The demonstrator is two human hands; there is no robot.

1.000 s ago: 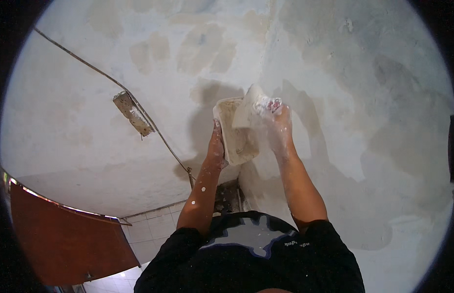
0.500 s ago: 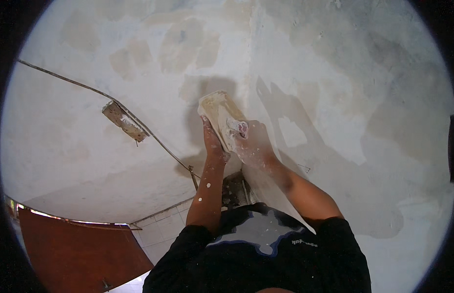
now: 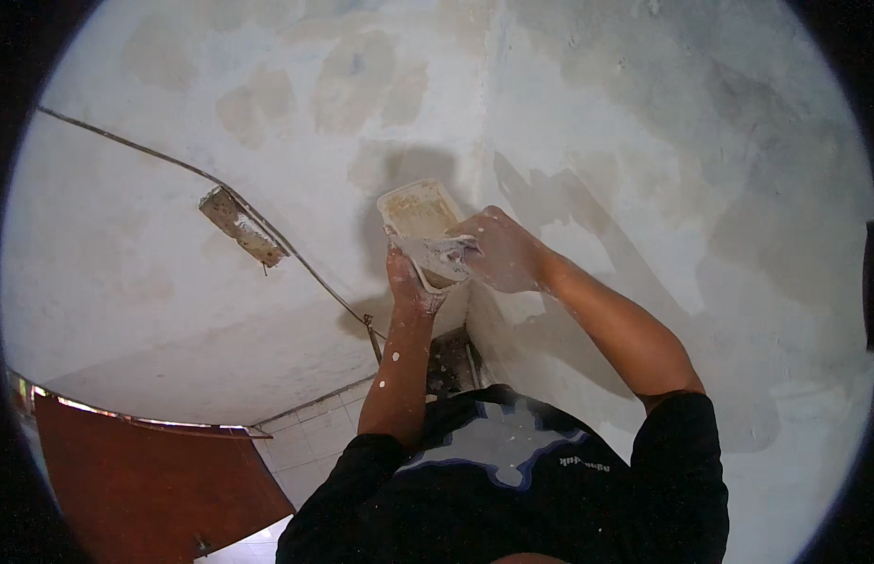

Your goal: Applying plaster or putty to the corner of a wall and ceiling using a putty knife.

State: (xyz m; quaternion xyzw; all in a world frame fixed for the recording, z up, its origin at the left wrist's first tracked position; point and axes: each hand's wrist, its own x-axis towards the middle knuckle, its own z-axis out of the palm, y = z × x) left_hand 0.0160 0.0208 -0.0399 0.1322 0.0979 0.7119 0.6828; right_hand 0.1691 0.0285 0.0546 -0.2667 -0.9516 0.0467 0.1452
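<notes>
A cream rectangular plastic tub (image 3: 420, 209), smeared inside with pale putty, is held up near the wall corner. My left hand (image 3: 409, 280) is closed around its near left side, with the fingers partly hidden beneath. My right hand (image 3: 506, 252) grips a putty-coated scraper (image 3: 428, 252), whose wide flat blade lies across the tub's near half. Its handle is mostly hidden in my fingers. White putty spots both hands and my left forearm.
Pale walls with beige filler patches (image 3: 357, 80) meet at a corner behind the tub. A cable (image 3: 136, 146) runs down the left wall past a rough rectangular recess (image 3: 241, 227). A reddish-brown panel (image 3: 155, 479) stands at lower left beside white tiles (image 3: 310, 437).
My right hand has turned and its elbow has swung out to the right. The scraper's blade now shows broadly across the tub, and the tub's inside faces me more.
</notes>
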